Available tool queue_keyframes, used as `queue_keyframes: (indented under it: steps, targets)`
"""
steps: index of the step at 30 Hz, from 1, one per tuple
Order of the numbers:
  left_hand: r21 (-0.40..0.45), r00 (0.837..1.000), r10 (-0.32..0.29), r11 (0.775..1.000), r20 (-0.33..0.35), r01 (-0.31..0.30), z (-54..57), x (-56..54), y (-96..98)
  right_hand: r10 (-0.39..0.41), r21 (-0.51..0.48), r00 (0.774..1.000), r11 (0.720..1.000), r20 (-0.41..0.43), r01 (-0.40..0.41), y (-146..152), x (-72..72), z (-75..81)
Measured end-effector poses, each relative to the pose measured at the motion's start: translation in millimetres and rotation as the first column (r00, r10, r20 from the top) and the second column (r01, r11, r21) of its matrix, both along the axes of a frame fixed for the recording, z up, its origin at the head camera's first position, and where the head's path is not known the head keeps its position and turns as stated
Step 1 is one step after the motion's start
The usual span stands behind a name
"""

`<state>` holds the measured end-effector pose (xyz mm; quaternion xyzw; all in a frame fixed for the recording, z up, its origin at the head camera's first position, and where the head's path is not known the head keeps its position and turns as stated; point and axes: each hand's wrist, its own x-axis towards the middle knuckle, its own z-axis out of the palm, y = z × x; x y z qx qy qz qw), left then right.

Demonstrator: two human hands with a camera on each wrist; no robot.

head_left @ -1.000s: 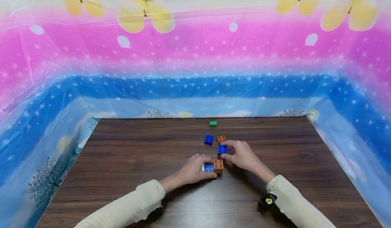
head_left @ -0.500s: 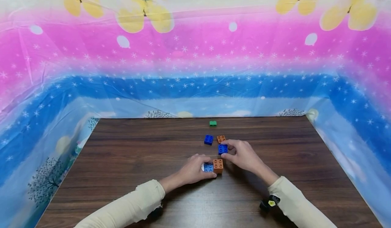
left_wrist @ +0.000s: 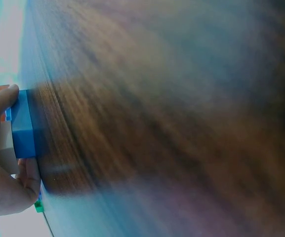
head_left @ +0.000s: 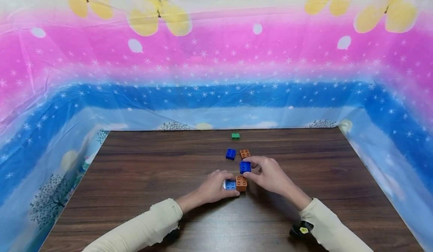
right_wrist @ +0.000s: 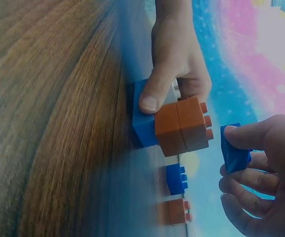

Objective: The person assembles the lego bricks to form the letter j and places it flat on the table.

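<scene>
Pinched between the thumb and fingers of the right hand [head_left: 268, 171], a dark blue brick [head_left: 245, 167], lifted off the table [head_left: 169, 162], just beyond and to the right of the left fingertips. Studs upward in the head view; in the right wrist view, visible also in side profile, apart from the orange stack [head_left: 241, 183]. Clamped around a light blue brick [head_left: 230, 185], the left hand [head_left: 216, 186], with thumb along the near side and fingers along the far side. Directly against that brick, right of the left hand, the orange stack: a single studded top from the head, but two layers, with a plain seam, from the right wrist. Impossible to tell surely: exact seating of orange on or against light blue. Under the left palm, a white brick [left_wrist: 5, 148], barely a sliver from the head, far plainer from the left wrist, lying against the light blue one. Both hands near each other, yet apart. Ahead of the left fingertips, a loose blue brick [head_left: 230, 154]; just past the right fingertips, a loose orange brick [head_left: 245, 153], partly covered from the head, studs in profile from the right wrist. Farthest ahead of both hands, a green brick [head_left: 235, 136]. Behind each hand, a pale sleeve [head_left: 145, 225]; past the table, a patterned cloth [head_left: 216, 49].
</scene>
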<state>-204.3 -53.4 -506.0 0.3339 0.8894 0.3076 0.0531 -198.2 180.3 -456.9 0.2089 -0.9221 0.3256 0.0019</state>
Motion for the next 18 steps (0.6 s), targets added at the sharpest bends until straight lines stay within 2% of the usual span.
queue_keyframes:
  steps: [8, 18]
  targets:
    - [-0.002, 1.0, 0.0, 1.0, 0.006, 0.0, -0.4, -0.7, -0.5, 0.034, -0.001, 0.999, 0.999, -0.023, -0.034, -3.1, 8.9, 4.5]
    - [0.019, 1.0, -0.008, 1.0, 0.004, 0.007, 1.0, 0.4, -0.2, 0.064, -0.017, 0.998, 0.998, -0.03, -0.064, -5.1, 17.7, -0.5]
